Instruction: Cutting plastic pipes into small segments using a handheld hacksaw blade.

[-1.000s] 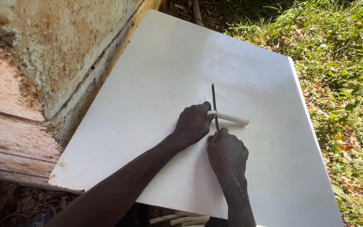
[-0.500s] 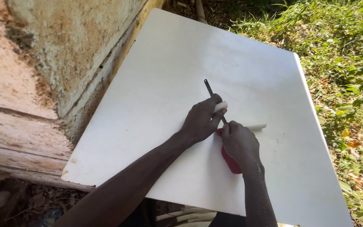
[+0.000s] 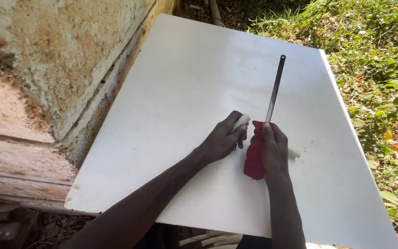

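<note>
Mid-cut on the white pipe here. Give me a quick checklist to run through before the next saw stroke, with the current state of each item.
1. Left hand pinning the white pipe to the white board: ok, fingers wrapped over it.
2. Right hand gripping the red cloth-wrapped handle: ok.
3. Saw blade seated on the pipe: cannot tell, the hands hide the contact.
4. Left fingers clear of the blade: not ok, they sit right beside it.
5. Pipe's far end supported on the board: ok.
6. Board steady on its supports: cannot tell, underside hidden.
</note>
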